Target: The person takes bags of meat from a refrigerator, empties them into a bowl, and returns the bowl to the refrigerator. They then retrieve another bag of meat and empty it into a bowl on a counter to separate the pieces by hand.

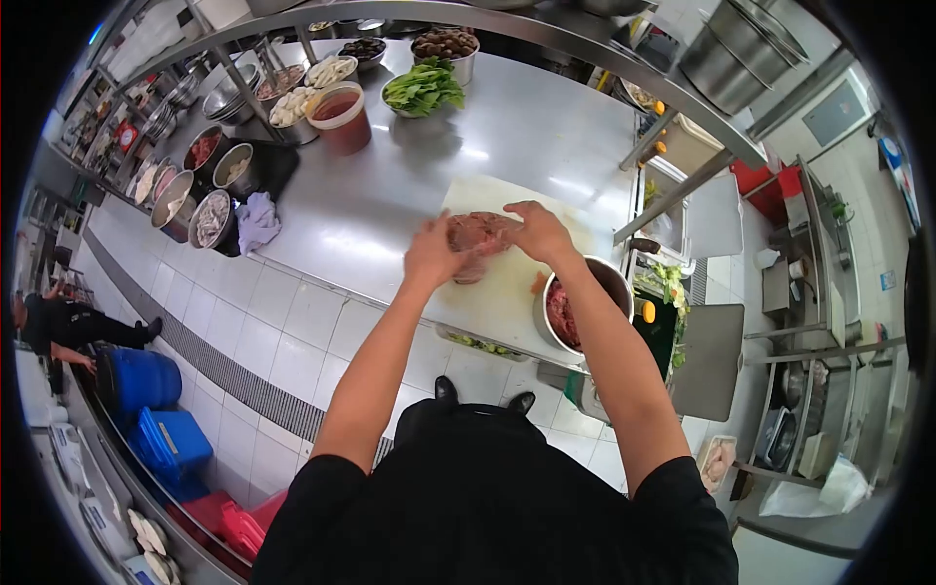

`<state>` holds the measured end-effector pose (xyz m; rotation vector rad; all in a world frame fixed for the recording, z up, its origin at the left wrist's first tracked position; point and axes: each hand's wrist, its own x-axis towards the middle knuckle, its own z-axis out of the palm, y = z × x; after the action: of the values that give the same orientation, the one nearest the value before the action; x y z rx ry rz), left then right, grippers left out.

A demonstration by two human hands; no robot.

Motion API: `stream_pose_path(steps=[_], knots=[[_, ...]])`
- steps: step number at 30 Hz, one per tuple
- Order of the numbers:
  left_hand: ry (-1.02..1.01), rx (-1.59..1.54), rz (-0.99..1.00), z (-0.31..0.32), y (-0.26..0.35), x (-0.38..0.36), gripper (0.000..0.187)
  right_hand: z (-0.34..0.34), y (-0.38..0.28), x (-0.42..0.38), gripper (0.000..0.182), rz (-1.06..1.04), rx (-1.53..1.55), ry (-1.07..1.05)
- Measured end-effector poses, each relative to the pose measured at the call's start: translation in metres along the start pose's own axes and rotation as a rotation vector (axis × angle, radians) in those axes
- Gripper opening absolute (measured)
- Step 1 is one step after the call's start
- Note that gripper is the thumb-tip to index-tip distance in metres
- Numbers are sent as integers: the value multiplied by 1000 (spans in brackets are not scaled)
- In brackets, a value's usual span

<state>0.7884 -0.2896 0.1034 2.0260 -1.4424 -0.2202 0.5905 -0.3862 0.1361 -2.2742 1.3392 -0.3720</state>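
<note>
A piece of raw red meat (480, 232) is over the white cutting board (502, 307), slightly smeared by motion. My left hand (432, 253) grips its left side, with the fingertips partly hidden behind it. At the meat's right end, my right hand (542, 234) curls its fingers and thumb around the edge. Just below my right forearm stands a round metal pot (539, 314) with more raw meat (563, 314) inside; the forearm covers part of it. A small orange scrap (538, 282) lies on the board beside the pot.
Along the steel table's (322, 219) far side are a tub of red sauce (343, 132), a bowl of leafy greens (425, 90) and several food bowls. A steel shelf post (673, 195) rises at right. Another person (73, 327) stands by a blue barrel (141, 380) at left.
</note>
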Motion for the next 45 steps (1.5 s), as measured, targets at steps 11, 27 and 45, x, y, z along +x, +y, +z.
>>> stream_pose_path(steps=[11, 27, 45], knots=[[-355, -272, -347, 25, -3, 1, 41, 77, -18, 33, 48, 51, -349, -16], [-281, -103, -308, 3, 7, 21, 50, 42, -35, 47, 29, -134, -242, -162], [-106, -1585, -748, 6, -24, -39, 54, 63, -9, 85, 26, 318, 937, -222]])
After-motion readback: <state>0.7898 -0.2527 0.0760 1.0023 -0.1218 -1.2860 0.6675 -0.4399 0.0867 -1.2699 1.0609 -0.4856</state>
